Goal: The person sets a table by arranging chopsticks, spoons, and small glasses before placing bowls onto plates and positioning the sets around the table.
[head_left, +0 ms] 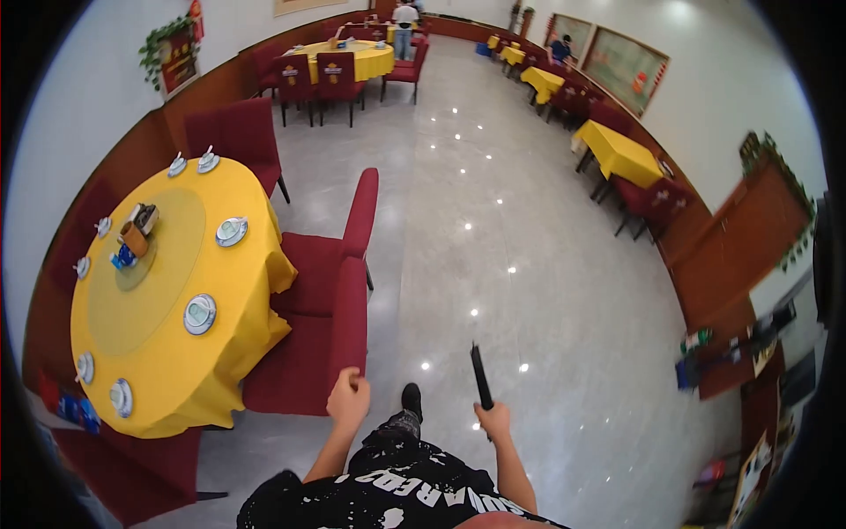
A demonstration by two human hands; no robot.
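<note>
My right hand point(494, 421) is closed around the lower end of a slim black stick point(480, 377). The stick points forward and slightly left over the grey floor, its far end narrow and dark. My left hand point(349, 397) has its fingers curled in, with nothing showing in them. It overlaps the lower edge of a dark red chair back point(351, 317) in this view. To the left of that chair stands a round table under a yellow cloth point(233, 339), set with cups and saucers such as this place setting point(200, 314).
A glass turntable point(167, 291) on the round table carries a brown holder point(134, 238). Further red chairs point(238, 141) surround it. A second round table point(374, 62) stands ahead, with a person point(404, 31) beyond. Smaller yellow-covered tables point(617, 152) line the right wall; another person point(560, 50) is there.
</note>
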